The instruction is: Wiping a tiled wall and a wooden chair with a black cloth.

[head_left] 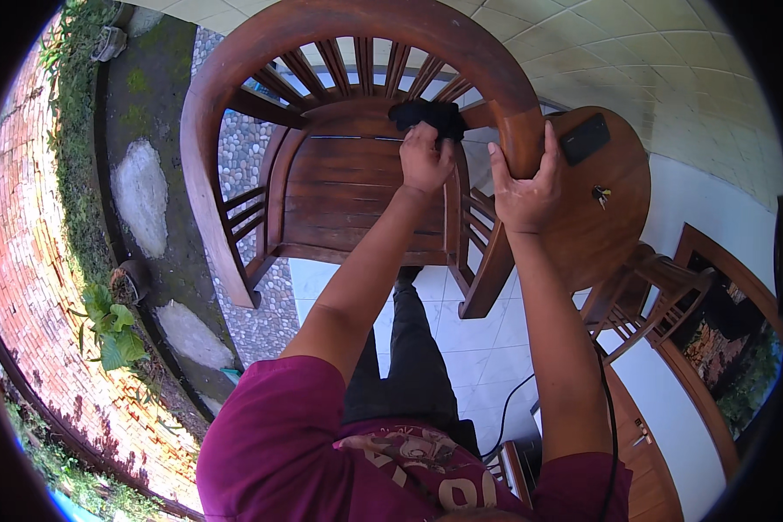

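A brown wooden armchair (348, 196) with a curved, slatted back stands in front of me. My left hand (426, 158) reaches over its seat, fingers closed on a black cloth (431, 116) pressed near the slats at the right rear of the seat. Around the end of the chair's right armrest (520, 143) my right hand (526, 187) is wrapped, thumb on one side and fingers on the other. Part of the cloth is hidden behind the left hand's fingers.
Right of the chair is a round wooden table (613, 209) bearing a black phone (585, 139) and keys (601, 195). Another wooden chair (648, 296) stands beyond it. A tiled wall (618, 52) rises behind; a planted strip with a potted plant (113, 326) runs along the left.
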Available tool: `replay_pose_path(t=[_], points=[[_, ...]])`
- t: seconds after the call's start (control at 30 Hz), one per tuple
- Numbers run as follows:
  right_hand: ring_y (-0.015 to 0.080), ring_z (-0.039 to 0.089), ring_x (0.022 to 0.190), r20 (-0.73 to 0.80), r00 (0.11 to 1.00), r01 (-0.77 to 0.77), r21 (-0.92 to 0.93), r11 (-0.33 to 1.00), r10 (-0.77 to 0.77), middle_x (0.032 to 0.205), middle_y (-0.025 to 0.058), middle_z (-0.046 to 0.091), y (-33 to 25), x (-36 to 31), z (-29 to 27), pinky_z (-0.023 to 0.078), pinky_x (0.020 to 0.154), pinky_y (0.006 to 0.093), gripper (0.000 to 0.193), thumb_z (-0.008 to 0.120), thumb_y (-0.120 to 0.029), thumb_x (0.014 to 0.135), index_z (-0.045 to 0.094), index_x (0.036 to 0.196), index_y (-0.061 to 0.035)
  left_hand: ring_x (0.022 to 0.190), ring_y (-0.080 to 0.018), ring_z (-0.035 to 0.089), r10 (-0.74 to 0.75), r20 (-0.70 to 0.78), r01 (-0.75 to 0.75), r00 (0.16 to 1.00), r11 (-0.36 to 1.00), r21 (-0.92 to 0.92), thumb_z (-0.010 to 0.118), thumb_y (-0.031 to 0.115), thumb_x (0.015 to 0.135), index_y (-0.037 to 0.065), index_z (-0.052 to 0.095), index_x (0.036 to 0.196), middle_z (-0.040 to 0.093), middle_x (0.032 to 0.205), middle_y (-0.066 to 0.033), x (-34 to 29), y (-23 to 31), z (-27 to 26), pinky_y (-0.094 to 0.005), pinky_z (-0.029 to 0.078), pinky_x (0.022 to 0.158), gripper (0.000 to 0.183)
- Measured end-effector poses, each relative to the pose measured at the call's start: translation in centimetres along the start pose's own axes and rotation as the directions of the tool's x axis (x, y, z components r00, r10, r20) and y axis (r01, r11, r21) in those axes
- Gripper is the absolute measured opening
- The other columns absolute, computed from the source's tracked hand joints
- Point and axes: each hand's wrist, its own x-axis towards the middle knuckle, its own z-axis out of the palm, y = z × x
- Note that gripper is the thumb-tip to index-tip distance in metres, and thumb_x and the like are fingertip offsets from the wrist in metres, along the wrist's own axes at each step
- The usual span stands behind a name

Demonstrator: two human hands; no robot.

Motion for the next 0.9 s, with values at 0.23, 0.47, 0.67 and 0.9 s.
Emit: replay_pose_path(t=[0.23, 0.47, 0.67, 0.9], points=[[0.0455, 0.073, 0.122, 0.006, 0.999, -0.031, -0.036, 0.999, 0.031, 0.139, 0.0262, 0.071, -0.1, 0.0, -0.1, 0.06, 0.102, 0.0502, 0.088, 0.097, -0.033, 0.083, 0.056, 0.156, -0.0068, 0.087, -0.0385, 0.077, -0.225, 0.002, 0.212, 0.974, 0.914, -0.347, 0.073, 0.01, 0.09, 0.006, 0.071, 0.118, 0.079, 0.098, -0.0176, 0.0, -2.0, 0.6, -0.0432, 0.061, 0.078, 0.028], [0.0453, 0.073, 0.121, 0.007, 1.0, 0.003, -0.026, 1.0, -0.003, 0.139, 0.0263, 0.071, 0.0, 0.0, -0.2, 0.06, 0.101, 0.0499, 0.088, 0.097, -0.033, 0.083, 0.056, 0.156, -0.0056, 0.072, -0.0328, 0.067, -0.343, 0.329, 0.471, 0.88, 0.535, -0.701, 0.096, 0.044, 0.087, -0.005, 0.067, 0.1, 0.073, 0.085, -0.021, -0.5, -3.9, 0.4, -0.0393, 0.057, 0.07, 0.058], [0.0449, 0.074, 0.12, -0.003, 1.0, 0.028, -0.017, 0.999, -0.029, 0.137, 0.026, 0.072, 0.1, 0.0, -0.1, 0.06, 0.1, 0.0492, 0.088, 0.097, -0.033, 0.083, 0.056, 0.156, -0.0053, 0.089, -0.0286, 0.08, -0.211, 0.169, 0.227, 0.963, 0.971, -0.078, 0.092, 0.03, 0.093, -0.001, 0.077, 0.108, 0.081, 0.098, -0.0201, -0.3, -4.1, 0.1, -0.0383, 0.061, 0.081, 0.038], [0.0451, 0.074, 0.118, 0.005, 1.0, -0.012, -0.021, 1.0, 0.012, 0.135, 0.0249, 0.072, -0.2, -0.1, -0.1, 0.06, 0.101, 0.0496, 0.087, 0.097, -0.032, 0.083, 0.056, 0.156, -0.0059, 0.095, -0.0437, 0.075, -0.141, 0.335, 0.039, 0.931, 0.955, 0.294, 0.081, 0.043, 0.091, 0.002, 0.073, 0.091, 0.075, 0.102, -0.0225, 0.0, -4.0, -1.3, -0.0529, 0.06, 0.087, 0.041]])
